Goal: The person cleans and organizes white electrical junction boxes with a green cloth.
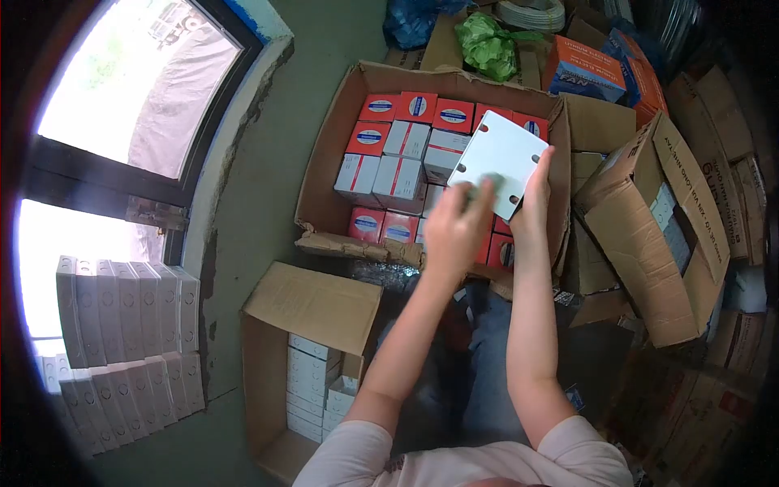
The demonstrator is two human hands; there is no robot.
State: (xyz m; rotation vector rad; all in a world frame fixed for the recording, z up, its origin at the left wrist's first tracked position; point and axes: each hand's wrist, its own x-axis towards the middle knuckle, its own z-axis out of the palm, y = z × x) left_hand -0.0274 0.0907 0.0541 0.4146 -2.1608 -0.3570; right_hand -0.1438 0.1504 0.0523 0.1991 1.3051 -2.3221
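A white square plate [505, 152] with dark slots along its edges is tilted above a large open carton. My right hand [533, 195] supports it, closed along its right and lower edge. Over the plate's lower left part, my left hand [461, 223] is bent, its fingers pressed together and blurred by motion. A small grey-green blur shows at those fingertips, too smeared to name. Beneath both hands, the open carton [324, 174] holds several small red and white boxes [398, 180], partly hidden by my hands and the plate.
White slim boxes [130, 312] stand stacked on the window ledge at left. A lower open carton [264, 390] contains white boxes. At right are a tilted carton [649, 243] and more cardboard. A green plastic bag [487, 45] and orange-blue boxes [586, 71] lie behind.
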